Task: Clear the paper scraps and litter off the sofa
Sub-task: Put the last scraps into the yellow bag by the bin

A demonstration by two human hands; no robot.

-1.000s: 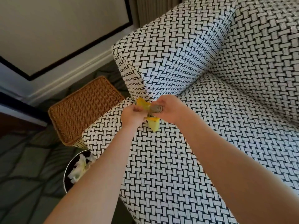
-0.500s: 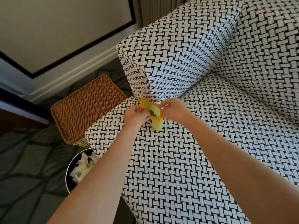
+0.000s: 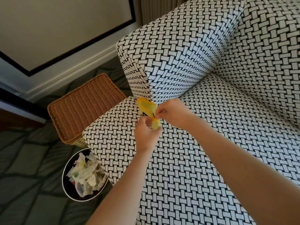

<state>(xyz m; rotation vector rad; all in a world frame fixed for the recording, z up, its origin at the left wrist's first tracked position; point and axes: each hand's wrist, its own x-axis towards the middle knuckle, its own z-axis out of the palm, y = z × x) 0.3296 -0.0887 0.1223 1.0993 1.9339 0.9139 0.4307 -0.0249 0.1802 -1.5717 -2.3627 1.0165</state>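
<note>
A yellow wrapper with a dark mark on it is held above the sofa seat, just in front of the armrest corner. My left hand grips its lower end from below. My right hand pinches its right edge with fingertips. The sofa has a black-and-white woven pattern; no other scraps show on the seat. A round dark bin holding crumpled pale paper stands on the floor at the sofa's front left corner.
A brown wicker basket with a closed lid stands beside the armrest, behind the bin. Dark patterned carpet covers the floor at left. A wall with white skirting runs along the back left.
The small grey object seen between my hands a second ago is out of sight. The wrapper now stands more upright, and my left hand has dropped below it.
</note>
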